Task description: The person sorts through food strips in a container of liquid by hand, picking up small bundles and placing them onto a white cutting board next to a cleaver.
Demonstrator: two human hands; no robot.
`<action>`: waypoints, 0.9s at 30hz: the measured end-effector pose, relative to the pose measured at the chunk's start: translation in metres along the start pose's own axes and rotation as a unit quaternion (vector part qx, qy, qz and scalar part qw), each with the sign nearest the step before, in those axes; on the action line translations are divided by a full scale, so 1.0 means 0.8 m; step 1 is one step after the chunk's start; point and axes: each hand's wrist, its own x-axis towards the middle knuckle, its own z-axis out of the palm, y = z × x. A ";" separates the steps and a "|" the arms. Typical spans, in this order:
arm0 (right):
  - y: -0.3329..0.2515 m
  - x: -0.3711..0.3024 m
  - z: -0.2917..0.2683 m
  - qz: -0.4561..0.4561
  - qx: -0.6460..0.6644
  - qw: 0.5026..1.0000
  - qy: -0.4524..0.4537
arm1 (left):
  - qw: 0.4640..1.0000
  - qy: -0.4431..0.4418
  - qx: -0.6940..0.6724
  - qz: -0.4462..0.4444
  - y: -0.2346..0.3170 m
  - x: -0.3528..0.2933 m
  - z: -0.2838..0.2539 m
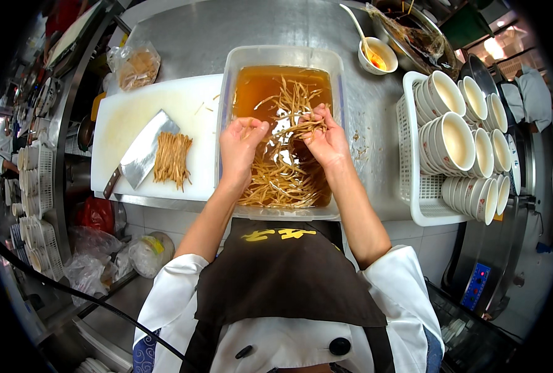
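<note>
In front of me stands a clear plastic tub (pixel 228 71) of amber-brown liquid (pixel 256 81), with long thin tan strips (pixel 281 183) soaking in it. My right hand (pixel 329 142) is closed around a small bundle of these strips over the tub's right half. My left hand (pixel 242 146) is over the left side, its thumb and fingers pinched together; what they hold, if anything, is too small to make out. Left of the tub, a cleaver (pixel 147 150) lies flat on a white cutting board (pixel 118 115). Beside its blade sits a neat pile of strips (pixel 173 160).
A plastic bag of tan food (pixel 138 68) lies behind the board. Far right of the tub are a small bowl (pixel 377 56) with a spoon and a large metal basin (pixel 435 46). A white basket (pixel 410 155) of stacked bowls stands at the right on the steel table (pixel 189 37).
</note>
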 end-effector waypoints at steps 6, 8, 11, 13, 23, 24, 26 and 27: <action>0.010 0.003 0.011 -0.087 0.077 0.990 0.079 | 0.984 -0.004 -0.061 -0.164 -0.014 -0.023 0.005; 0.016 0.001 0.012 -0.075 0.116 0.988 0.069 | 0.981 -0.004 -0.078 -0.180 -0.015 -0.025 0.016; 0.024 -0.001 0.006 -0.068 0.121 0.989 0.051 | 0.974 -0.009 -0.147 -0.174 -0.022 -0.010 0.021; 0.032 -0.004 0.007 -0.075 0.121 0.988 0.052 | 0.966 -0.004 -0.193 -0.174 -0.027 0.000 0.023; 0.049 -0.015 0.020 -0.079 0.084 0.993 0.022 | 0.907 -0.047 -0.320 -0.270 -0.036 0.007 0.018; 0.048 -0.014 0.015 -0.075 0.076 0.994 0.026 | 0.913 -0.048 -0.311 -0.259 -0.036 0.007 0.017; 0.045 -0.010 0.007 -0.069 0.059 0.995 0.032 | 0.928 -0.049 -0.291 -0.227 -0.035 0.007 0.017; 0.044 -0.011 0.004 -0.080 0.045 0.994 0.054 | 0.936 -0.047 -0.282 -0.204 -0.031 0.005 0.017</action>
